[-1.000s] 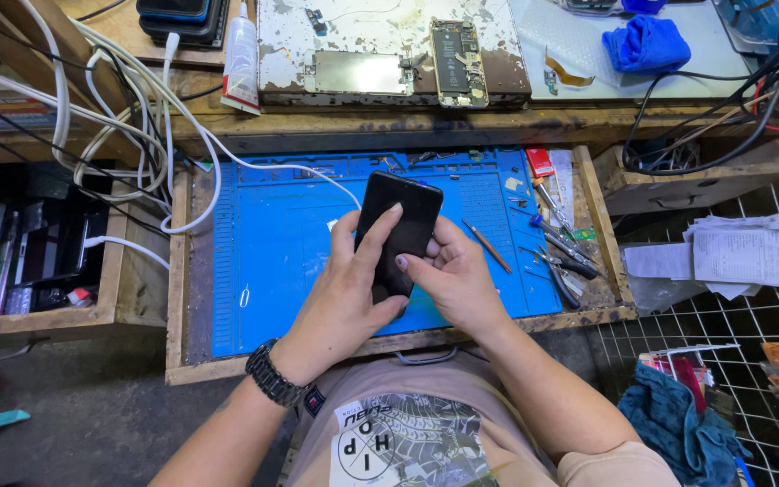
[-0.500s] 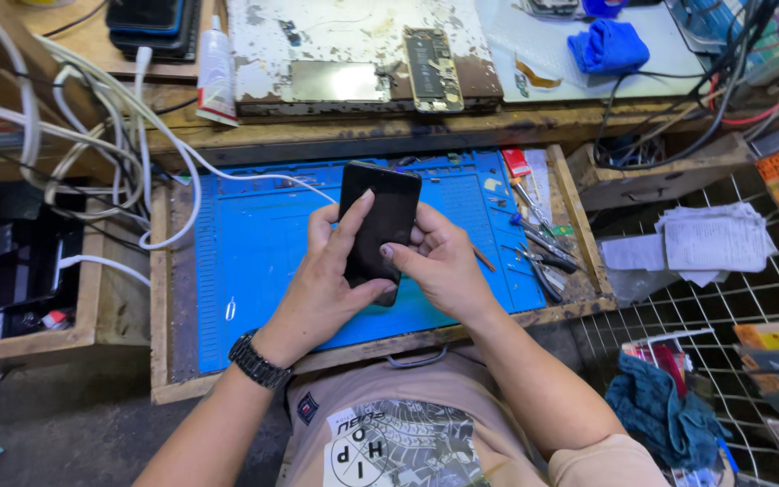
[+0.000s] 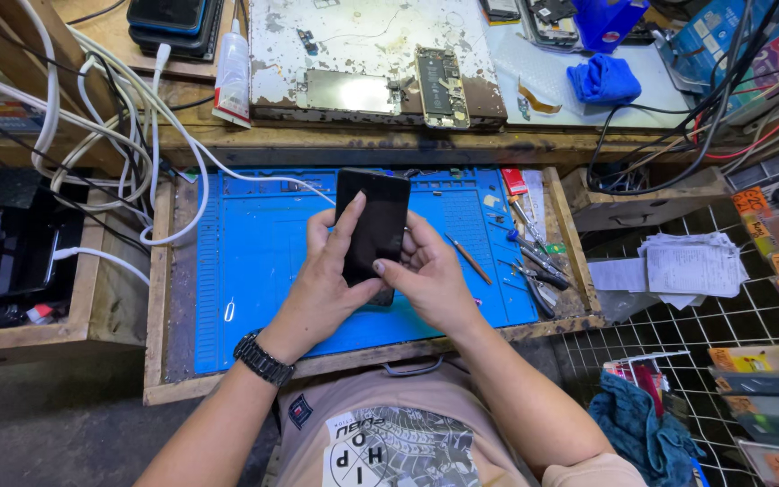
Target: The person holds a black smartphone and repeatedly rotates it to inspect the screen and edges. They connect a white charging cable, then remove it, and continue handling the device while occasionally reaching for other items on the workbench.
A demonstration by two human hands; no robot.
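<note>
1. You hold a black phone with both hands, above the blue mat that lies in the wooden tray in front of you.
2. Your left hand supports the phone from its left side; the fingers are closed around the edge, and one finger lies stretched along the dark face.
3. Your right hand grips the lower right part of the phone; the fingers are curled against its side and the thumb presses on the face near the bottom.
4. The phone stands almost upright, a little tilted, with the dark side to you. Its top end is over the far edge of the mat.
5. You wear a black watch on the left wrist.
6. On the right part of the mat lie a thin stick and a group of small metal tools, near your right hand but apart from it.
7. On the bench behind the tray there is an opened phone on a worn white board, a blue cloth further right, and a white tube on the left.
8. White cables hang at the left of the tray.
</note>
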